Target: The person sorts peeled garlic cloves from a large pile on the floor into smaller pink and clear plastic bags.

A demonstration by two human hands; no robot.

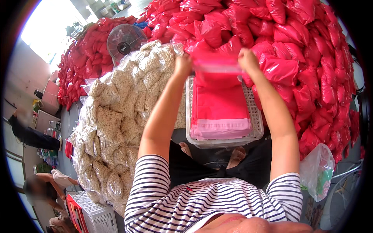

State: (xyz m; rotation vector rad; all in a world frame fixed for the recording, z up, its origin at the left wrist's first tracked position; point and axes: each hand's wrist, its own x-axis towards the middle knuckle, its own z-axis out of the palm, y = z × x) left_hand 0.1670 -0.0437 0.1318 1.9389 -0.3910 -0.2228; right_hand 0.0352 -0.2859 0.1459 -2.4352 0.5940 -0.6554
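Note:
Both arms reach forward over a white plastic crate (189,128). A stack of flat red plastic mailing bags (221,103) lies on it, pale pink strips at the near end. Between my hands a red plastic bag (215,64) is stretched, blurred by motion, with a pale band along its near edge. My left hand (183,64) is closed on the bag's left end. At its right end my right hand (248,60) is closed in a fist-like grip. Whether the bag holds anything cannot be made out.
Filled red bags (279,35) are heaped ahead and to the right. Clear bags of small beige pieces (112,116) pile up on the left. A fan (124,44) stands behind them, a clear plastic bag (318,169) lies at right, and people (42,190) are at far left.

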